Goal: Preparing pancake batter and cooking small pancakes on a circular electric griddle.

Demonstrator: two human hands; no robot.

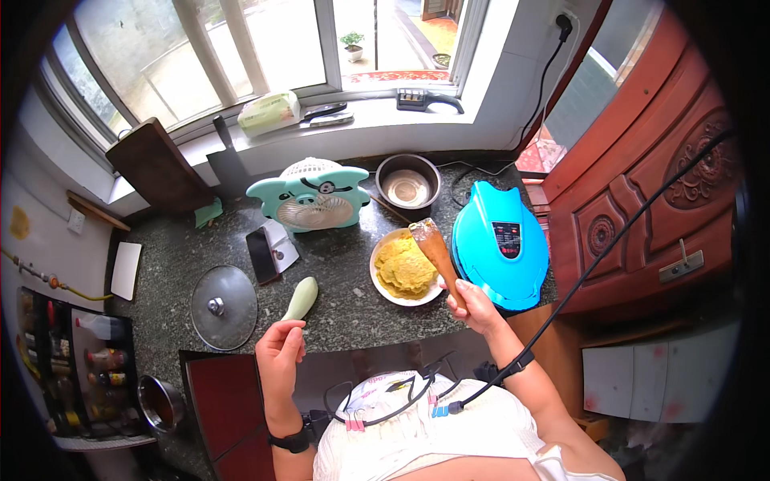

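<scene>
My right hand (475, 306) grips the narrow end of a brown wooden spatula (438, 249), tilted up to the left. Pale residue coats its broad tip, which is in front of the right edge of a white bowl (404, 302). A mound of yellow mash (402, 267) fills that bowl. My left hand (281, 349) is at the counter's front edge, fingers curled around the narrow end of a pale green utensil (304, 296), seemingly a rice paddle. Right of the bowl stands a shut bright blue electric baking pan (481, 240) with a control panel on its lid.
Behind the bowl are a metal pot (409, 180) and a teal animal-faced fan (319, 204). A phone (262, 255) and a glass lid (224, 308) lie left on the granite counter (343, 306). A black cable (577, 288) crosses above my right forearm.
</scene>
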